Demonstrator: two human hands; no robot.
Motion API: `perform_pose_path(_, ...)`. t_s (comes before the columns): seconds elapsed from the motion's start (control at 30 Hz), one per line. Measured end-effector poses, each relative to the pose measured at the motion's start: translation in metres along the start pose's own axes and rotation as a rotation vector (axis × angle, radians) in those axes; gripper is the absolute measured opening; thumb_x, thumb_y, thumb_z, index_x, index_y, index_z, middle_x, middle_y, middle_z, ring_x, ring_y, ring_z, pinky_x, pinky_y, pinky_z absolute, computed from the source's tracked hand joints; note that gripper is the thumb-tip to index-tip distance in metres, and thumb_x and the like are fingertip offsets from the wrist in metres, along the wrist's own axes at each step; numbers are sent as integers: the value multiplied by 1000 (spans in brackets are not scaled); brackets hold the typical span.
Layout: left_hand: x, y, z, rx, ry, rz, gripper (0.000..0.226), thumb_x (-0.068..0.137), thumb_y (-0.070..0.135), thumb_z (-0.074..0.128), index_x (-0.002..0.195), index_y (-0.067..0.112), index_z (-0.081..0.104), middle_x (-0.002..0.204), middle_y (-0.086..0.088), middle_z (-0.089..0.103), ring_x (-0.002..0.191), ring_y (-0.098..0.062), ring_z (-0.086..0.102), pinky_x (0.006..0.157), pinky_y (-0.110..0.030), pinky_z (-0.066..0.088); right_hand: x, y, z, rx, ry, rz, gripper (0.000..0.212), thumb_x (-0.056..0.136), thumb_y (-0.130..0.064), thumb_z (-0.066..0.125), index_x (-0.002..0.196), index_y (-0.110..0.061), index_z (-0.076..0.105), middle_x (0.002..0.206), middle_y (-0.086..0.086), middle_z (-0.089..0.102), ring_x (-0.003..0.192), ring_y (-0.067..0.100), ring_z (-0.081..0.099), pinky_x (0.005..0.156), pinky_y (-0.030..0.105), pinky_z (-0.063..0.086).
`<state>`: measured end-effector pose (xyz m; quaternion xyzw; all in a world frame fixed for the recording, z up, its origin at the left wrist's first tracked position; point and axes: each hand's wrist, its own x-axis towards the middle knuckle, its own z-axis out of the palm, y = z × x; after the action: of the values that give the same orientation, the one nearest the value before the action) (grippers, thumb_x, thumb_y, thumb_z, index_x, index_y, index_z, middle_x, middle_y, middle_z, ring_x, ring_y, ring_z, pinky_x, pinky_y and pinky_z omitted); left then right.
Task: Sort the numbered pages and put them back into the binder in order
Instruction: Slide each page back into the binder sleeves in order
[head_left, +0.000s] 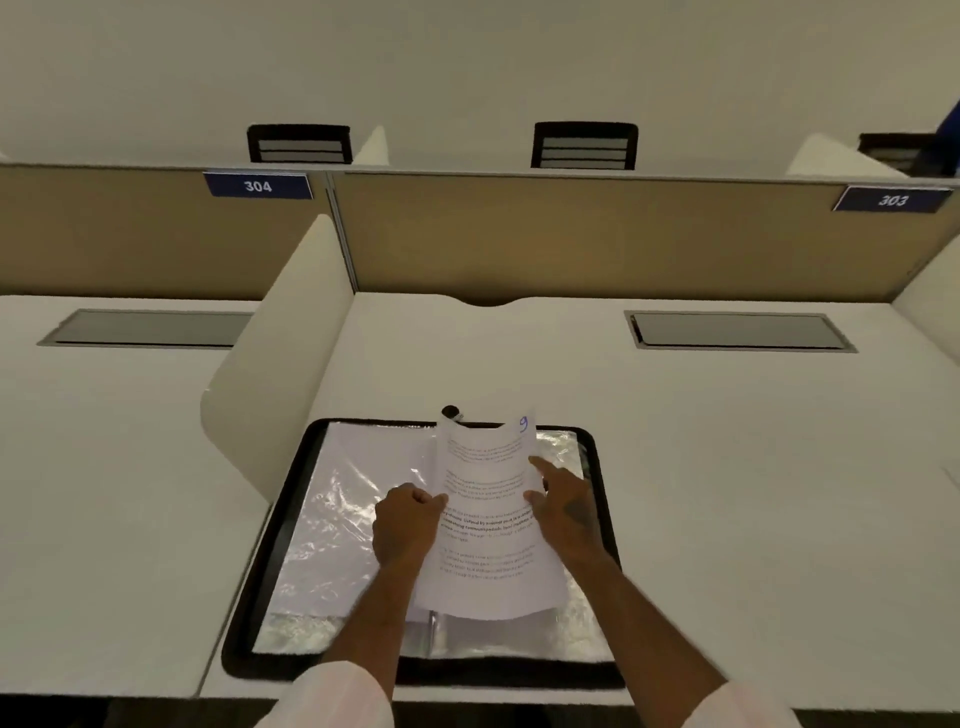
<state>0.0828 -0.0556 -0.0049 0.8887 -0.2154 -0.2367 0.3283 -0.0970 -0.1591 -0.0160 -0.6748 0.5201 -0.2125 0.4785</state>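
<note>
An open black binder (270, 566) with shiny clear plastic sleeves (332, 525) lies on the white desk in front of me. Above its middle I hold a printed page (488, 519) marked with a blue 9 at its top right corner; the sheet bows upward. My left hand (408, 522) grips the page's left edge with curled fingers. My right hand (563, 506) holds the right edge, its index finger stretched out along the paper. A small dark object (451, 412) peeks out just behind the binder's far edge.
A curved white divider (275, 358) stands at the left of my desk (727, 467), a tan partition (597, 234) at the back. A grey cable hatch (737, 331) is set into the desk at right. Chairs show beyond the partition.
</note>
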Motion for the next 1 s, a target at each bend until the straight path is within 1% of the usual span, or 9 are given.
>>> perform_pose_path(0.1, -7, 10, -10, 104, 4, 155, 21, 85, 39, 70, 75, 24, 60, 71, 11, 60, 64, -7, 58, 55, -23, 42, -19, -22, 16, -164, 71, 24, 11, 91, -23, 61, 96, -25, 71, 98, -10, 59, 97, 7, 59, 69, 4, 41)
perform_pose_path(0.17, -12, 9, -17, 152, 14, 269, 23, 85, 40, 69, 72, 25, 57, 69, 11, 59, 62, -7, 58, 54, -23, 45, -34, -43, 29, -280, 107, -38, 33, 92, -28, 60, 59, -31, 57, 70, -13, 53, 68, 2, 52, 58, 13, 33)
perform_pose_path(0.23, -20, 1, -22, 251, 21, 391, 23, 87, 43, 65, 75, 25, 57, 73, 10, 61, 64, -9, 60, 59, -26, 51, -50, -58, 43, -315, 163, -58, 54, 94, -39, 58, 45, -28, 39, 50, -10, 44, 48, 4, 42, 51, 17, 27)
perform_pose_path(0.4, -49, -17, -31, 239, 13, 634, 22, 94, 42, 58, 83, 25, 67, 80, 9, 67, 66, -8, 60, 60, -20, 46, -83, -85, 68, -356, 216, 48, 55, 91, -61, 53, 54, -21, 62, 55, -6, 60, 51, 5, 56, 54, 20, 38)
perform_pose_path(0.57, -61, -33, -33, 74, -132, 776, 22, 89, 45, 62, 87, 25, 70, 84, 11, 68, 70, -6, 59, 62, -19, 44, -101, -92, 74, -462, 292, 121, 29, 93, -38, 58, 87, -15, 74, 86, -2, 72, 74, 13, 66, 63, 22, 45)
perform_pose_path(0.67, -53, -53, -34, -100, -236, 654, 41, 83, 65, 59, 93, 25, 67, 91, 13, 64, 81, -6, 60, 69, -19, 48, -109, -94, 68, -474, 293, 89, 28, 94, -34, 55, 84, -14, 70, 84, -1, 67, 73, 12, 60, 63, 21, 41)
perform_pose_path(0.73, -46, -61, -34, -329, -325, 392, 51, 84, 69, 55, 107, 23, 65, 107, 6, 63, 97, -13, 62, 83, -29, 51, -113, -94, 65, -460, 251, 38, 29, 94, -33, 56, 69, -18, 61, 72, -3, 61, 65, 11, 56, 58, 20, 38)
perform_pose_path(0.83, -51, -59, -33, -641, -630, -32, 53, 88, 68, 49, 117, 25, 57, 118, -3, 63, 104, -21, 62, 95, -42, 52, -123, -92, 62, -447, 185, -29, 37, 92, -32, 60, 57, -24, 47, 59, -8, 51, 55, 7, 46, 55, 20, 33)
perform_pose_path(1.0, -71, -65, -22, -822, -753, -248, 73, 77, 77, 50, 123, 20, 60, 116, -10, 68, 105, -30, 65, 94, -51, 54, -139, -83, 61, -480, 143, -60, 30, 93, -33, 59, 68, -18, 55, 66, -5, 56, 63, 12, 52, 59, 22, 37)
